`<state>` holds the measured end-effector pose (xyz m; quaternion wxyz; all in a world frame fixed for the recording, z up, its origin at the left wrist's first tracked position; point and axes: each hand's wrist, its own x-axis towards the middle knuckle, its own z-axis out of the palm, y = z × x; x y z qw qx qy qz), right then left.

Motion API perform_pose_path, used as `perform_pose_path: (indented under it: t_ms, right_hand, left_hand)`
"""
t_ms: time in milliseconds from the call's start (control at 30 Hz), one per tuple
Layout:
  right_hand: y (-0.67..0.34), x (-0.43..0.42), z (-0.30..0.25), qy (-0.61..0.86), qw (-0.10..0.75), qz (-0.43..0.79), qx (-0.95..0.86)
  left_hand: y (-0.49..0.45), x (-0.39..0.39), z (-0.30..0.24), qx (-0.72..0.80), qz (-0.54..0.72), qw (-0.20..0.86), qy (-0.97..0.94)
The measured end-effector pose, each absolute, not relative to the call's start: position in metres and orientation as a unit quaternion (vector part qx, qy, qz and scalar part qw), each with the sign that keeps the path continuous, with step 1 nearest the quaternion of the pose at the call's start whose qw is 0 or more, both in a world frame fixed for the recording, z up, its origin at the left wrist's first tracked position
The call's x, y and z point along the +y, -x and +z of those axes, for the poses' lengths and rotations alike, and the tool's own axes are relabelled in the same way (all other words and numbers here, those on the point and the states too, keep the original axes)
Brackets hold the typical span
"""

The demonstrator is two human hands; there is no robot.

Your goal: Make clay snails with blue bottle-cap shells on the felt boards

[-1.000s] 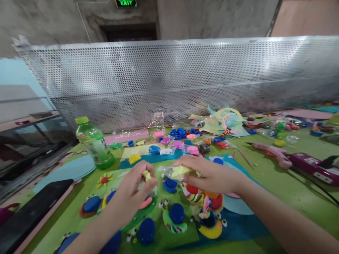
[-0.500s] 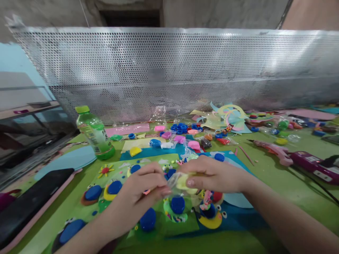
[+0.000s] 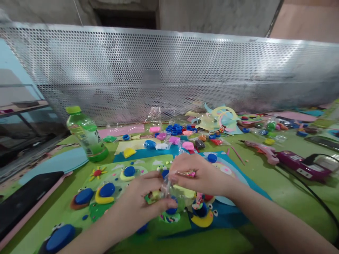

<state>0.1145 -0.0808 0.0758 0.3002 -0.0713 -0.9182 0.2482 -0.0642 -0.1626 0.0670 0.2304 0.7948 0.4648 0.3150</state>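
One right hand (image 3: 200, 165), beside one left hand (image 3: 137, 197), pinches one clear bag (image 3: 166, 186).

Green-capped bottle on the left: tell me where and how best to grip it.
Probably wrap a hand around the labelled middle of the bottle, below its sloping shoulder, coming from the right, the side nearer the hands. It stands on its base, its rounded body suits a wrapping grip, and the narrow cap offers less to hold.

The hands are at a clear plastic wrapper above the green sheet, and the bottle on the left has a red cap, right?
No: the head view shows the bottle has a yellow-green cap, not red. Left hand and right hand are at the wrapper above the sheet.
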Motion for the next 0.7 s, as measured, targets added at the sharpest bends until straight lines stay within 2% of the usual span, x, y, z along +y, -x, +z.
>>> perform_pose_path:
  t_ms: [300, 467, 600, 700]
  right_hand:
    - [-0.1157, -0.0807, 0.0782, 0.007, 0.323, 0.263, -0.909]
    - [-0.1177, -0.0807, 0.0773, 0.033, 0.284, 0.221, -0.932]
    - [-0.1191, -0.0854, 0.0772, 0.025, 0.301, 0.127, -0.945]
    - [-0.1185, -0.0892, 0.0776, 0.009, 0.303, 0.095, -0.948]
  left_hand:
    - [0.0635, -0.1613, 0.0658, 0.436, 0.325, 0.331, -0.771]
    - [0.0657, -0.1638, 0.0647, 0.454, 0.283, 0.313, -0.785]
    - [0.0635, -0.1681, 0.0618, 0.425, 0.297, 0.296, -0.802]
    - [0.0606, -0.1686, 0.0623, 0.403, 0.309, 0.236, -0.828]
